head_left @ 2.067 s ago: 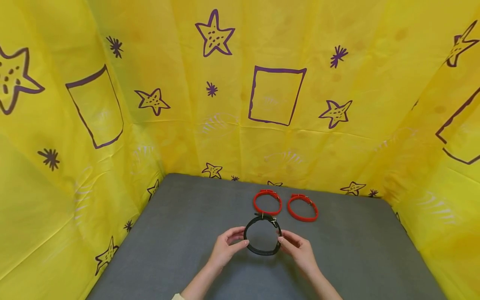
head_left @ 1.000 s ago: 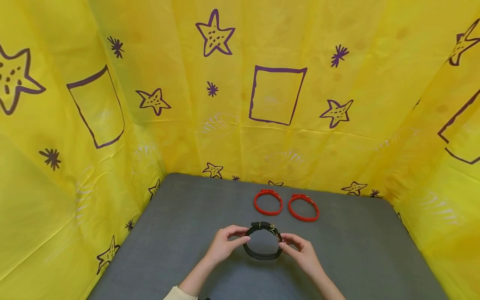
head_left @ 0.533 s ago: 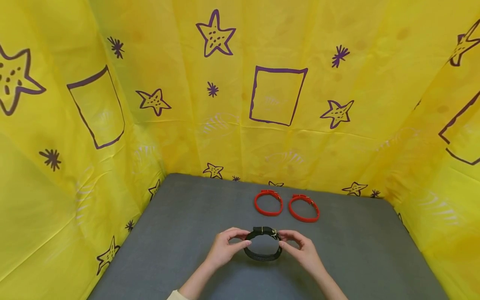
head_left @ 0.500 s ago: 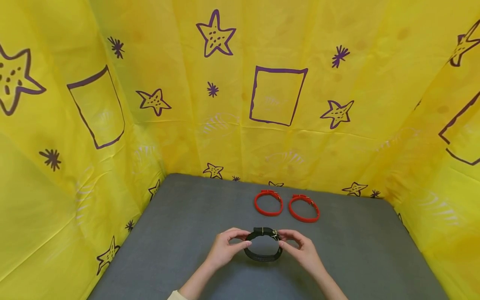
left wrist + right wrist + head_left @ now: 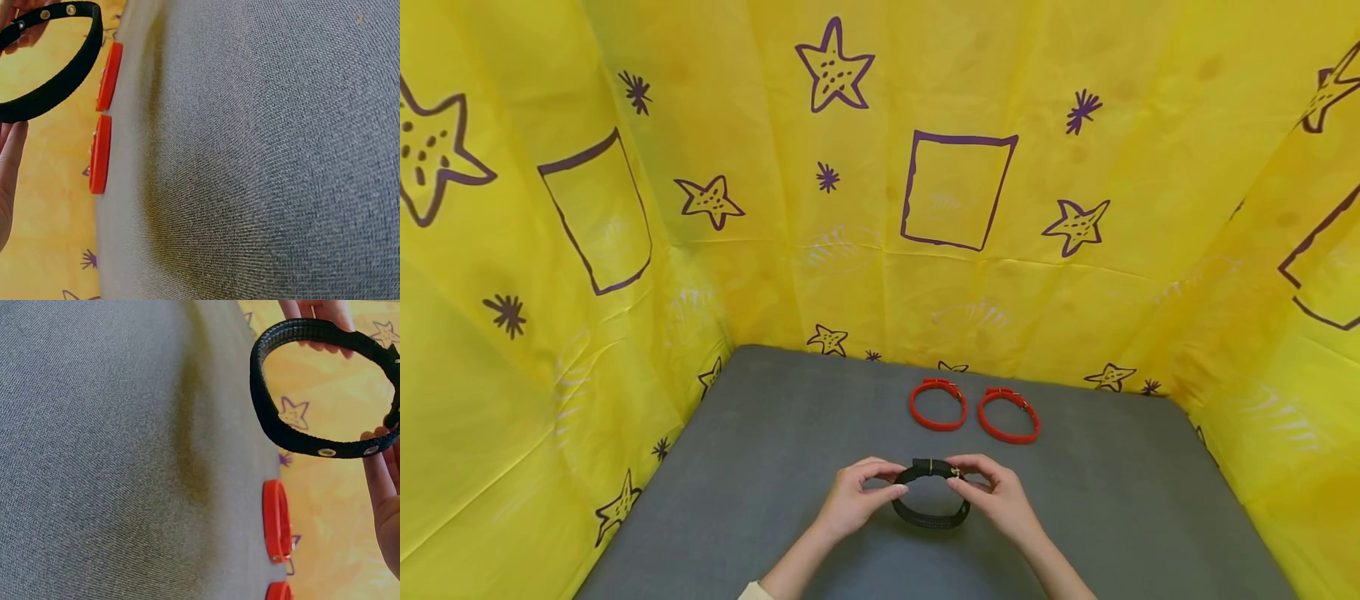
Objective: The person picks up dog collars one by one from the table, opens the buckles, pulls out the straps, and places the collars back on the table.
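Observation:
A black buckled collar (image 5: 931,521), closed into a loop, is held up above the grey surface between both hands. My left hand (image 5: 852,498) pinches its left side between thumb and fingers. At the right, my right hand (image 5: 1000,496) pinches the loop near its metal buckle, thumb inside and fingers behind. Metal eyelets show along the strap of the black collar (image 5: 294,447) in the right wrist view. Only part of the left hand (image 5: 7,169) shows in the left wrist view. Two red collars (image 5: 937,406) lie farther back, apart from the hands.
The padded grey tabletop (image 5: 775,417) carries the two red collars near its back, the right one (image 5: 1008,417) beside the other. Yellow cloth walls (image 5: 760,125) with purple stars and outlines enclose the table at the back and both sides.
The black collar has come lower and tilted flatter, its buckle side now facing me more. My right hand has shifted its grip toward the buckle. The red collars have stayed put.

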A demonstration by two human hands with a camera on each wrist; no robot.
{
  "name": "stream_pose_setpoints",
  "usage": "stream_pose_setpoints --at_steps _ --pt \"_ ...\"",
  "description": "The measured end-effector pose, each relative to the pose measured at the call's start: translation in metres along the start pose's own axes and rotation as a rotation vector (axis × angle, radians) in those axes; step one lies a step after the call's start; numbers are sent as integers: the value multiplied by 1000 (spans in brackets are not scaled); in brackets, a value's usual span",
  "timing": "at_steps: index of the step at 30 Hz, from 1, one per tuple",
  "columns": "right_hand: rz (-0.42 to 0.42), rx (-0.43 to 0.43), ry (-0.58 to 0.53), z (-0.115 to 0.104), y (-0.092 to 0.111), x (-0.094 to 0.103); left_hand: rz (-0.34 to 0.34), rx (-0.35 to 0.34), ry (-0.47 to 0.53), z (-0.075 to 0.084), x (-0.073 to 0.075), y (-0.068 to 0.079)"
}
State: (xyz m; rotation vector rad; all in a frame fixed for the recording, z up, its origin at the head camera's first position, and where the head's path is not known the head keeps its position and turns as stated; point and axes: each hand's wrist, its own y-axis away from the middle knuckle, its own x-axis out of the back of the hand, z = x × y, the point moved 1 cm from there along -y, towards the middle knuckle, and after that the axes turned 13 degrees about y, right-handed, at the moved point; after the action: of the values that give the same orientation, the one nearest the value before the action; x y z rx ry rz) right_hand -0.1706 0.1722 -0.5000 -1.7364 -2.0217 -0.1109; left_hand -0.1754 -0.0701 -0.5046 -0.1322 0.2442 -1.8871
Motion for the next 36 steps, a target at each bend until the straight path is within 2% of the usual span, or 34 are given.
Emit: stream_pose_setpoints --at_steps 4,6,11,17,22,26,32,36 --pt "-3 46 13 -15 2 2 3 -5 -11 -17 3 -2" --pt "0 65 25 -20 2 3 -3 -6 -2 -20 4 -2" --pt "21 84 45 -23 2 3 -28 1 20 -21 5 -3" --pt "35 110 84 -23 0 5 -69 -14 -28 -17 5 -8" --pt "30 176 127 -25 0 4 -75 -21 -60 -10 3 -14" --pt "24 221 142 -14 -1 -1 -90 -52 -91 1 -1 -15" --pt "5 238 154 7 -2 -6 -154 -82 -117 30 -9 -14" --pt "-3 231 146 10 -1 -7 -166 -94 -132 34 -11 -14"
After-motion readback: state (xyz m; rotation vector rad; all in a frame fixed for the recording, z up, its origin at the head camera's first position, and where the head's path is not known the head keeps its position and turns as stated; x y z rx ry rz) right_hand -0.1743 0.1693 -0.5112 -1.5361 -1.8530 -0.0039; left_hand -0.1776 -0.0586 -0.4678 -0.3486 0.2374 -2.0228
